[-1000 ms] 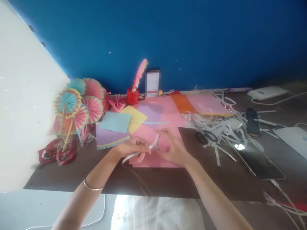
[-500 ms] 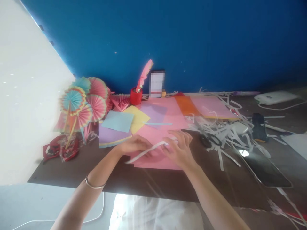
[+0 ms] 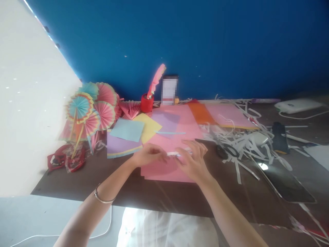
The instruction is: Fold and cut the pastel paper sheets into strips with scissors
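Red objects: two side by side, partly in clear wrap, left end of the brown tabletop.
Fans: cluster of pleated paper fans, just behind them.
Light blue sheet: overlaps a yellow sheet and a purple one.
Red cup: near the blue wall, pleated pink piece standing in it.
Left hand: fingers curled, tips at strip's left end; can't tell if grip is closed on it.
White strip: between the hands, over pink sheets.
Right hand: grip closed on strip, thumb and fingers.
Scraps: tangled pale strips, dark-handled scissors among them.
Phone: flat, cable at near end.
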A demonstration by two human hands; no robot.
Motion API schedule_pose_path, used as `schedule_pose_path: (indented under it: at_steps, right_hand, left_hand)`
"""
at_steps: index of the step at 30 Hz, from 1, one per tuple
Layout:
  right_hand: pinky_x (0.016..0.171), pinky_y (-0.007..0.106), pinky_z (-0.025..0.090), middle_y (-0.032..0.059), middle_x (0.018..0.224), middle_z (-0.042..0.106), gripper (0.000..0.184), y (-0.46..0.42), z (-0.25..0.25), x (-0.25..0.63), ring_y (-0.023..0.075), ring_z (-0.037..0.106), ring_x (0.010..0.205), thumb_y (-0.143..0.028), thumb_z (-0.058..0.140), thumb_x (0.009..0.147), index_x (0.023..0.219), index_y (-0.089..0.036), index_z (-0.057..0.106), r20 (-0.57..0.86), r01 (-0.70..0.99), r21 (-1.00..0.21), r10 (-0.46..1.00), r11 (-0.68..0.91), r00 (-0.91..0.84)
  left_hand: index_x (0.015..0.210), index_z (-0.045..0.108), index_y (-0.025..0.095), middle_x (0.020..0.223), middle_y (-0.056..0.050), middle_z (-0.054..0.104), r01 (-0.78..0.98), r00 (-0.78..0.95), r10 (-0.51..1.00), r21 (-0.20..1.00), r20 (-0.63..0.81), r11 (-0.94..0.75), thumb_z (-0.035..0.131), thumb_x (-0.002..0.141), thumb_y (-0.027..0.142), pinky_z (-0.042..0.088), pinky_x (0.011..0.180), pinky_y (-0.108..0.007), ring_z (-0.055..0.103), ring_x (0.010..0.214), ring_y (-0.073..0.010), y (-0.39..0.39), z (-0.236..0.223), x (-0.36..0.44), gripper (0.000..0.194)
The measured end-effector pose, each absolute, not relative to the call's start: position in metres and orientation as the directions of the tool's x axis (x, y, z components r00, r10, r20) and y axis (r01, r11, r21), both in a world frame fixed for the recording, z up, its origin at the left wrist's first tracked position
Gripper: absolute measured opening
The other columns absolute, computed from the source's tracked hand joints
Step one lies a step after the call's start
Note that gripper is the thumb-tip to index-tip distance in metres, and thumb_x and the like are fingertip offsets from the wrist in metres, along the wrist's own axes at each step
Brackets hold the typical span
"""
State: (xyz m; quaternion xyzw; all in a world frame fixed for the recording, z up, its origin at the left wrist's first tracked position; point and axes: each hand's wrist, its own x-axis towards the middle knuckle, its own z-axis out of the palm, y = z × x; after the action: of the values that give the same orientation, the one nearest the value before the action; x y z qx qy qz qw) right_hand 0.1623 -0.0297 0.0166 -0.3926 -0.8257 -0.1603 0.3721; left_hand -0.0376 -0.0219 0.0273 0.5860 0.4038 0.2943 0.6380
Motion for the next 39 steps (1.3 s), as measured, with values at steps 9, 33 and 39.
schedule_pose_path:
  at_steps: [9,33,39]
  right_hand:
    - [0.080,0.034,0.024,-0.0028,0.070,0.061,0.014,-0.035,0.022,0.156,0.0120,0.055,0.070,-0.024,0.063,0.079,0.092,-0.029,0.064,0.788,0.769,-0.031,0.489,0.639,-0.374]
    - [0.083,0.035,0.021,-0.0059,0.060,0.056,0.014,-0.042,0.027,0.143,0.0086,0.051,0.064,-0.015,0.062,0.076,0.065,-0.024,0.062,0.802,0.789,-0.045,0.492,0.613,-0.337]
    - [0.081,0.034,0.023,-0.0068,0.060,0.056,0.012,-0.041,0.028,0.143,0.0075,0.049,0.060,-0.013,0.062,0.076,0.069,-0.023,0.061,0.787,0.778,0.054,0.452,0.626,-0.419]
  left_hand:
    - [0.068,0.067,0.012,0.061,-0.002,0.063,0.374,0.345,0.930,0.891,0.125,-0.259,0.053,0.075,0.023,0.041,0.052,-0.019,0.053,0.055,-0.0089,-0.026,0.030,-0.039,0.019]
    - [0.067,0.071,0.019,0.072,-0.003,0.070,0.441,0.240,0.946,0.844,0.216,-0.305,0.058,0.071,0.021,0.046,0.062,-0.022,0.063,0.068,-0.0164,-0.034,0.026,-0.029,0.013]
    - [0.061,0.070,0.016,0.064,-0.002,0.069,0.324,0.167,0.983,0.937,0.081,-0.132,0.057,0.071,0.019,0.048,0.058,-0.021,0.063,0.064,-0.0155,-0.034,0.031,-0.023,0.016]
